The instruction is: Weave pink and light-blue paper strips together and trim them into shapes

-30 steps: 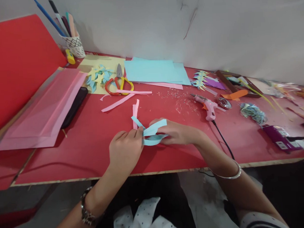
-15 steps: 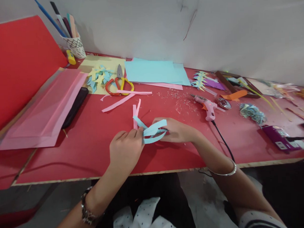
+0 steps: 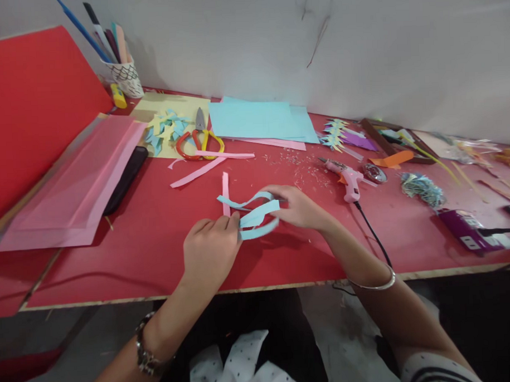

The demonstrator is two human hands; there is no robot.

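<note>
Light blue paper strips [image 3: 256, 214] stick out to the right of my left hand [image 3: 213, 245], whose fingers are closed on them. Just beyond, my right hand [image 3: 299, 206] has its fingers at the end of another blue paper strip [image 3: 242, 202], which curves leftward over the table. Its fingertips are partly hidden, but they look pinched on that strip. A pink paper strip [image 3: 225, 189] shows behind my left fingers; whether it is held or lies on the table I cannot tell. More pink strips [image 3: 199, 172] rest farther back, beside scissors [image 3: 200, 138] with red and yellow handles.
On the right lie a pink glue gun [image 3: 349, 179] with its cord, a tinsel-like bundle [image 3: 423, 189] and a purple power strip [image 3: 469, 231]. Blue sheets [image 3: 252, 118] lie by the wall. Pink sheets [image 3: 71, 186] cover part of a black object [image 3: 127, 181] at left.
My right hand has moved slightly away from me, and a blue strip now arcs out from its fingers. One of the two pink pieces behind my left hand no longer shows.
</note>
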